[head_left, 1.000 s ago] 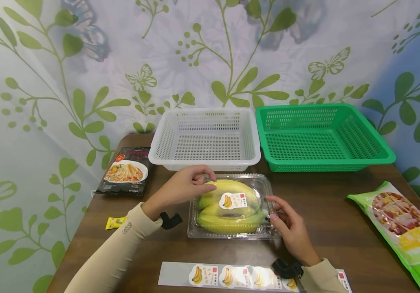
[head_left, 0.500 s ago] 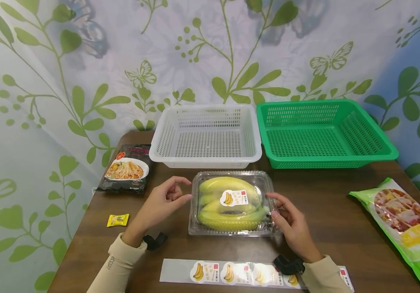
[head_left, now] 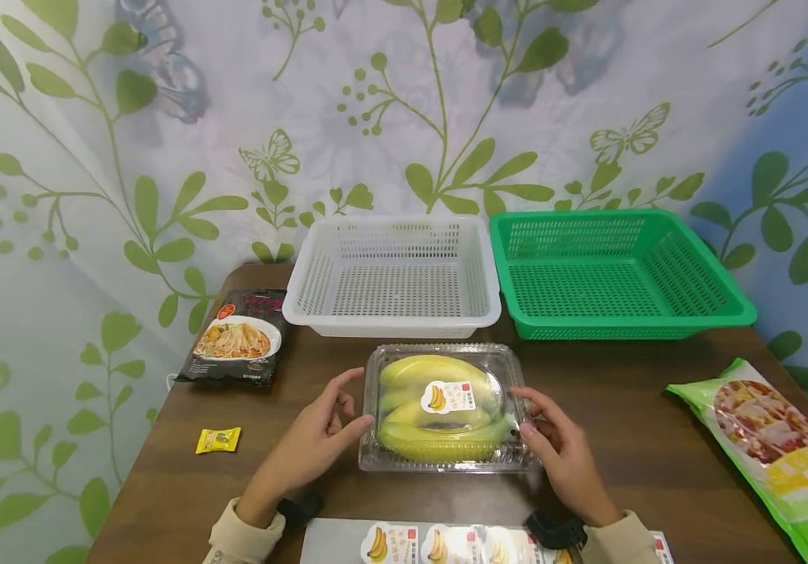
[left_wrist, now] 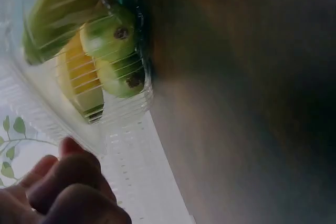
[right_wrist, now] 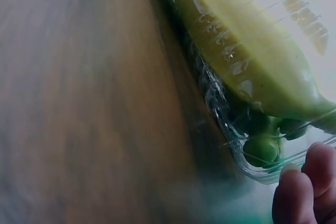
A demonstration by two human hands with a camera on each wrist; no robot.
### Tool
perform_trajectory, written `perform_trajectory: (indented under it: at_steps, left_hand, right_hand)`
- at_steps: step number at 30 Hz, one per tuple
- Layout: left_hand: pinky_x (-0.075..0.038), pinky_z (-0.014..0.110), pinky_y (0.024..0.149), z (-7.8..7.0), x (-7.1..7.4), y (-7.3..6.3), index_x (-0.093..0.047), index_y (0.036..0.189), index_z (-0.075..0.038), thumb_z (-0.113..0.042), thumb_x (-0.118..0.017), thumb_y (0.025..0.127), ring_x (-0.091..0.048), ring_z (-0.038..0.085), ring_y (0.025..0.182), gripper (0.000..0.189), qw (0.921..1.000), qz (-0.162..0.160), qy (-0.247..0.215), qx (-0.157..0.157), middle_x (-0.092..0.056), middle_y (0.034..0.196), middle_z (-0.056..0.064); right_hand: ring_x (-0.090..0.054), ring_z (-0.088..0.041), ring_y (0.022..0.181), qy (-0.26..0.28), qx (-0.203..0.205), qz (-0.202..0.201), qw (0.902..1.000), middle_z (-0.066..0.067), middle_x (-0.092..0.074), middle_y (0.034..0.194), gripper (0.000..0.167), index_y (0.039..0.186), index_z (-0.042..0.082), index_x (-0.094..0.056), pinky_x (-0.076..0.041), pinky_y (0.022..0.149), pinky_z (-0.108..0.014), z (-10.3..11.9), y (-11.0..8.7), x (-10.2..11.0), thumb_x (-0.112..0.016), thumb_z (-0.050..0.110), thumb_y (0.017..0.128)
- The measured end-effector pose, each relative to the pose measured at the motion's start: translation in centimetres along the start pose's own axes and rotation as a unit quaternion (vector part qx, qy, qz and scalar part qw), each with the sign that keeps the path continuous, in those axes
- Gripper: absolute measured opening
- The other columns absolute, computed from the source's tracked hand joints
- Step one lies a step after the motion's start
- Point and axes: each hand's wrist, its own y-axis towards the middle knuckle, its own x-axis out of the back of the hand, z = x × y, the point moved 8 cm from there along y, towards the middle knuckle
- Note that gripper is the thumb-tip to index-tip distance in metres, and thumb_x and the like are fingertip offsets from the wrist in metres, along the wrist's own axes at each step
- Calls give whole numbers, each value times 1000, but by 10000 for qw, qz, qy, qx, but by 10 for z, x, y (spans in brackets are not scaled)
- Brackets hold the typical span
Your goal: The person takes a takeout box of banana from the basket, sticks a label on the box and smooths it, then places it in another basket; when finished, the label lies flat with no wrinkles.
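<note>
A clear plastic clamshell box (head_left: 442, 462) of yellow-green bananas (head_left: 439, 435) sits lid down on the table, with a banana sticker (head_left: 446, 397) on top. My left hand (head_left: 315, 442) is at the box's left side, its thumb and index fingertips spread along the edge. Opposite it, my right hand (head_left: 564, 450) rests its thumb and index fingertips against the right side. In the left wrist view, bent fingers (left_wrist: 68, 187) are beside the box corner. The right wrist view has fingertips (right_wrist: 293, 195) at the rim. Neither hand's underside shows.
A white basket (head_left: 389, 323) and a green basket (head_left: 629, 325) stand behind the box. A black noodle packet (head_left: 237, 341) and a small yellow packet (head_left: 218, 440) lie left. A green food bag (head_left: 770, 454) lies right. In front is a sticker strip (head_left: 333, 540).
My left hand has moved from above the box's upper left, out to the left and then down to its left side. My right hand has stayed at the right side.
</note>
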Motion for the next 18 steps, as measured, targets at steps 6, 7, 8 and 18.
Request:
perform_trajectory:
  at_steps: [6, 7, 8, 18]
  left_hand:
    - [-45, 24, 51, 3, -16, -4, -30, 157, -31, -38, -68, 100, -47, 5, 58, 70, 9993, 308, -8, 227, -60, 105, -1]
    - [-47, 25, 51, 3, -18, -5, -28, 157, -31, -38, -68, 100, -49, 5, 58, 70, 9990, 348, -44, 273, -60, 106, -1]
    - [-47, 26, 51, 4, -20, -6, -27, 158, -31, -38, -68, 100, -49, 5, 57, 71, 9989, 363, -95, 296, -60, 107, 0]
    - [-42, 23, 53, -1, -21, -1, -32, 158, -36, -32, -67, 101, -42, 4, 61, 68, 9976, 401, -563, 68, -55, 99, 3]
  right_hand:
    - [-58, -17, 66, -142, -79, -34, 9999, -12, -53, 103, 47, 144, 5, -54, -47, 55, -31, -3, -4, -1, -55, -9, 99]
    - [-58, -17, 66, -148, -72, -23, 9999, -12, -53, 103, 47, 144, 5, -54, -47, 54, -31, -2, -5, -2, -55, -9, 99]
    - [-57, -16, 64, -156, -25, -6, 9999, -12, -53, 102, 47, 144, 4, -53, -46, 53, -31, -1, -6, -2, -54, -9, 99]
    - [-60, -14, 61, -861, 38, 218, 9960, -6, -57, 104, 52, 149, 11, -50, -48, 55, -25, 5, -1, 3, -58, -4, 100]
